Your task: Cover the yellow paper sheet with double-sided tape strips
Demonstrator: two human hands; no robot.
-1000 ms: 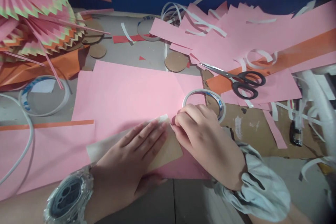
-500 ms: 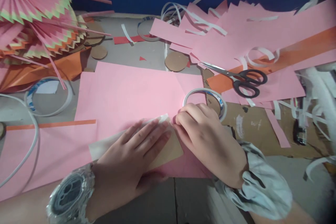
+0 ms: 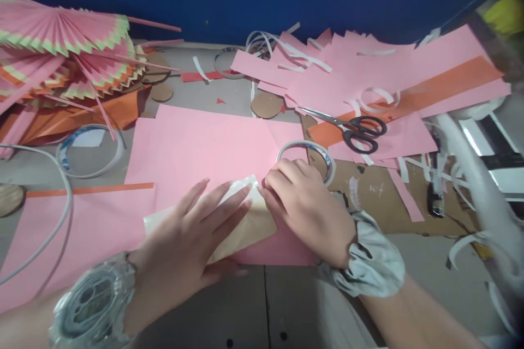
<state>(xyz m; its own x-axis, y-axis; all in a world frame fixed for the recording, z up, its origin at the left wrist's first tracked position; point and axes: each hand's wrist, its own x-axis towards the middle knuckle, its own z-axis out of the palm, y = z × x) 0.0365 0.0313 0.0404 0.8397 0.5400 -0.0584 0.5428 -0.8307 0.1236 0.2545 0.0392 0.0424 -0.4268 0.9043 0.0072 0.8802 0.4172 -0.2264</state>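
Note:
My left hand (image 3: 188,240) lies flat with fingers spread on a brown cardboard piece (image 3: 249,229) edged with a white strip (image 3: 241,188). That piece rests on a large pink paper sheet (image 3: 204,142). My right hand (image 3: 303,204) is curled, its fingertips pinching at the white strip's end near the cardboard's top corner. A roll of white tape (image 3: 311,147) lies just behind my right hand. A watch is on my left wrist and a grey scrunchie on my right wrist.
Black-handled scissors (image 3: 356,131) lie on pink and orange paper scraps (image 3: 368,76) at the right. Folded pink paper fans (image 3: 65,60) are piled at the far left. Empty tape rings (image 3: 90,147), cardboard discs (image 3: 266,104) and white backing strips are scattered about.
The view has tilted up and shifted. My left fingers have spread a little wider on the cardboard. My right hand stays pinched at the strip's end.

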